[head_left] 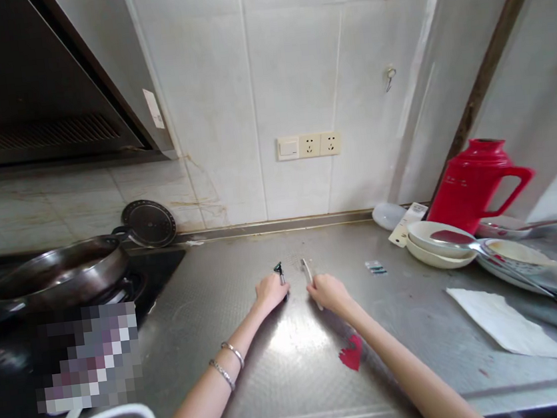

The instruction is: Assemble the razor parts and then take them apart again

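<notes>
My left hand (271,293) is closed around the handle of a small dark razor (278,269), its T-shaped head pointing toward the wall. A short gap to the right, my right hand (329,292) grips a slim off-white stick (307,270), which looks like a toothbrush; the fingers hide its middle. Both hands are low over the steel countertop (258,379). Nearer the front edge, beside my right forearm, lies a torn red piece (351,353). A small flat packet (376,267) lies to the right of the right hand.
On the left, a steel pan (60,277) sits on the black stove, near a white cable (105,413). At right are a red thermos jug (477,183), stacked bowls (439,254), a ladle (489,249), plates and a white paper sheet (505,321). Wall sockets (309,146) are behind.
</notes>
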Available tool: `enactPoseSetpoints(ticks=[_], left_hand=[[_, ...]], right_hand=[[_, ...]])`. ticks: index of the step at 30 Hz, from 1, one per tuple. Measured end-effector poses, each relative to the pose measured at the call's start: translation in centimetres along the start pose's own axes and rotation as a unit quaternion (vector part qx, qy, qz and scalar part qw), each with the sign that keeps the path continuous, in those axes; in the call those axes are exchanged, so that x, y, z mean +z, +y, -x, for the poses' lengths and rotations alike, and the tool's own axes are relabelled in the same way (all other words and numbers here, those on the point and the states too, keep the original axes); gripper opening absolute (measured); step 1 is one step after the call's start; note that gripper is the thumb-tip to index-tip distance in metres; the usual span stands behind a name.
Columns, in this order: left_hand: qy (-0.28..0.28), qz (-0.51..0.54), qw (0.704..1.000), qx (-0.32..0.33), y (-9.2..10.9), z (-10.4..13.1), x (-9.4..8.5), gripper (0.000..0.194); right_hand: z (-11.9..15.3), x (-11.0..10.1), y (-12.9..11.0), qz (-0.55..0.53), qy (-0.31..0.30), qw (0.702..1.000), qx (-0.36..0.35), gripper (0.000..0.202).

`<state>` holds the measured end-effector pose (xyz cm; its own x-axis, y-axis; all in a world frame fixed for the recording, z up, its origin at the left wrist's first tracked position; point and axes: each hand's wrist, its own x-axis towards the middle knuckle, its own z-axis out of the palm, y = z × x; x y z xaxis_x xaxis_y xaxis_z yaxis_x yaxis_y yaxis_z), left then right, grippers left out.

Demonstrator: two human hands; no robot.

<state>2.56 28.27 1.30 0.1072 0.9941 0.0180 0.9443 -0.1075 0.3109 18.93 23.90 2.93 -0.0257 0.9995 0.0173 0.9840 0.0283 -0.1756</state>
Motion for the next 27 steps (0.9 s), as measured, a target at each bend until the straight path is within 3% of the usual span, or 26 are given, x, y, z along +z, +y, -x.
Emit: enactPoseSetpoints(ticks=[3, 6, 18, 20, 22, 24, 27], left_hand=[[-0.002, 0.002, 1.000, 0.005, -0.1, -0.1, 0.0, 0.025], [-0.005, 0.004, 1.000, 0.014, -0.2, -0.2, 0.1, 0.026], [-0.001, 0.009, 1.000, 0.013, -0.4, -0.3, 0.3, 0.031], [0.005, 0.014, 1.000, 0.018, -0.6, -0.3, 0.3, 0.036], [0.011, 0.023, 1.000, 0.016, -1.1, -0.4, 0.0, 0.039], [0.025, 0.035, 0.999, 0.018, -1.8, -0.5, -0.5, 0.039], [0.056, 0.052, 0.996, 0.037, -3.2, -0.8, -1.7, 0.038]], right_hand=[[-0.1, 0.6, -2.7, -0.003, -0.001, 1.000, -0.020, 0.036], [-0.3, 1.0, -3.9, -0.003, -0.002, 1.000, -0.026, 0.037], [-0.4, 1.2, -3.8, -0.002, -0.003, 1.000, -0.029, 0.040], [-0.5, 0.5, -2.4, -0.018, 0.009, 0.999, -0.035, 0.037], [-0.9, -0.6, 0.6, -0.054, 0.024, 0.996, -0.071, 0.027], [-1.6, -1.9, 5.0, -0.099, 0.031, 0.985, -0.134, 0.027], [-2.6, -3.6, 13.0, -0.117, 0.054, 0.984, -0.121, 0.046]])
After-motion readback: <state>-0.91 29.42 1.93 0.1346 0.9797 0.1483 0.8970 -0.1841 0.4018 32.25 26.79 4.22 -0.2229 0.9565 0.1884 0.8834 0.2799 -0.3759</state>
